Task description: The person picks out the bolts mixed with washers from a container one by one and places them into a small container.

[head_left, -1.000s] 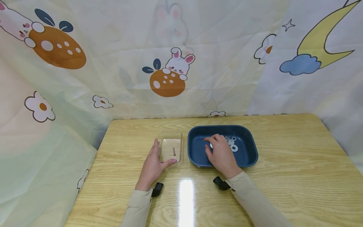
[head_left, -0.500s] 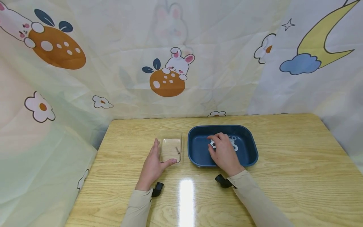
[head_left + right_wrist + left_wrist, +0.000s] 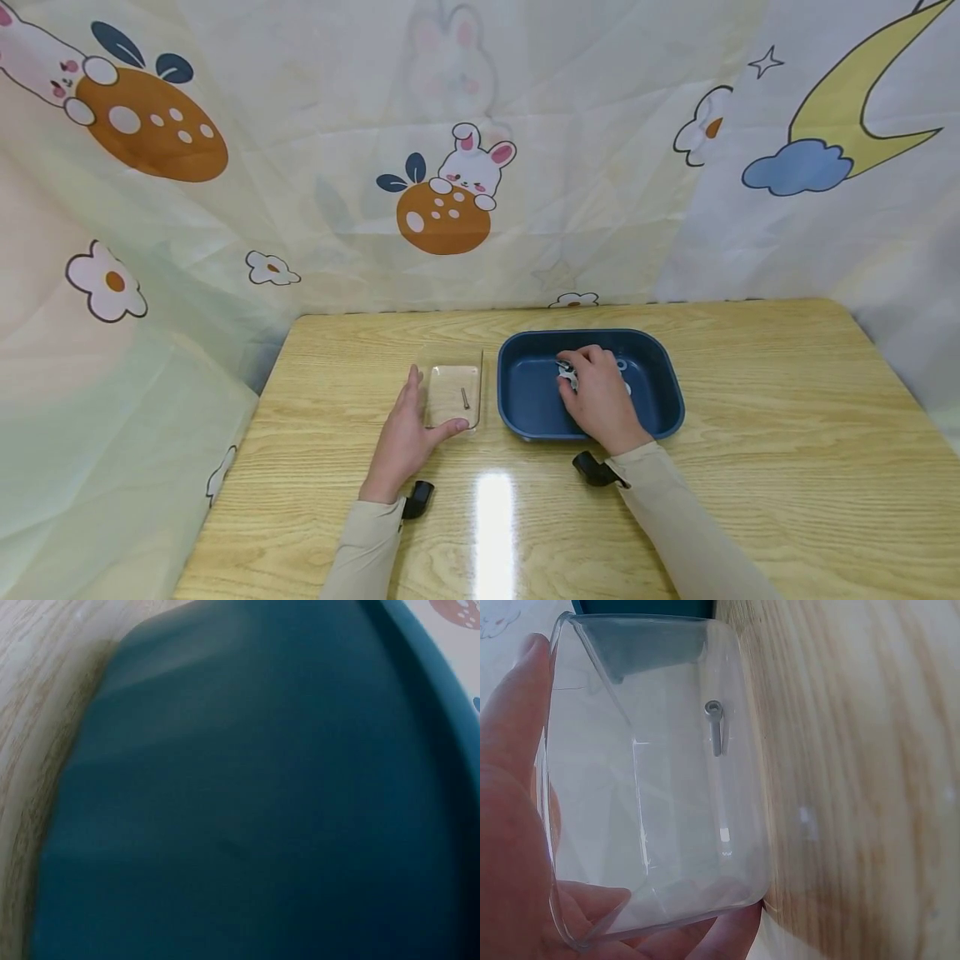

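In the head view, my left hand (image 3: 401,446) holds a clear plastic box (image 3: 453,357) at its left side and near corner, thumb across the front. The left wrist view shows the fingers curled round the box's wall and base. Inside it lies one socket-head screw (image 3: 714,727). My right hand (image 3: 603,400) reaches down into a dark blue tray (image 3: 525,408), fingers bent, among white washers (image 3: 622,365). A small metal piece (image 3: 563,364) shows by the index fingertip; whether it is pinched cannot be made out. The right wrist view shows only the tray's outer wall (image 3: 240,787).
Both containers stand side by side on a wood-grain table (image 3: 787,433), a narrow gap between them. Behind the table hangs a printed cloth (image 3: 585,208). A dark camera mount sits at each wrist.
My right hand has shifted slightly to the right and farther into the tray, its fingertips now over the washers. The screw in the box has rolled about. My left hand stays put.
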